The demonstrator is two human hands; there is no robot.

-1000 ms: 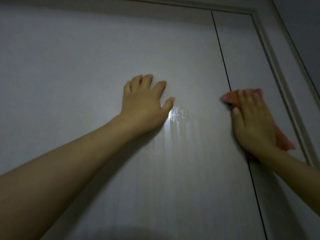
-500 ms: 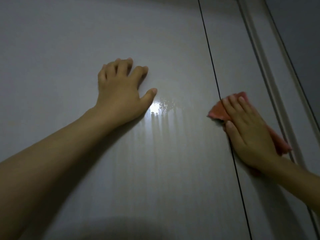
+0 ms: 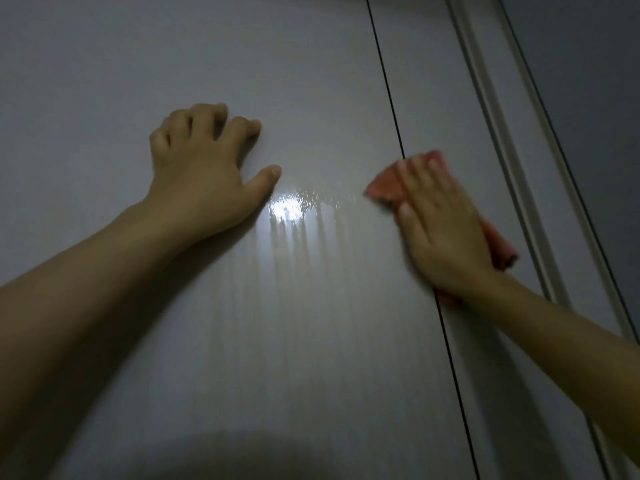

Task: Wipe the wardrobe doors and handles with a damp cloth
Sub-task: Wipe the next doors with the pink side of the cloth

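Left hand (image 3: 199, 171) rests on the wide wardrobe door panel (image 3: 104, 64), fingers more curled at the knuckles than half a second ago, thumb splayed toward the right; it holds nothing. Just beyond the thumb tip lies a bright wet glare patch (image 3: 287, 207) with vertical drip streaks running down from it, unchanged in relation to that hand. Further right, the pink cloth (image 3: 384, 188) is pressed flat under the right hand (image 3: 440, 223), whose fingers lie straight and together on top of it. Compared with the earlier frame, this hand and cloth sit further left, the cloth's leading corner now well past the dark door gap (image 3: 388, 98) onto the wide panel. The cloth's long axis runs diagonally, from upper left beyond the fingertips to lower right past the wrist side. The narrow door panel (image 3: 426, 64) and the frame moulding (image 3: 485, 81) lie right of the hand.
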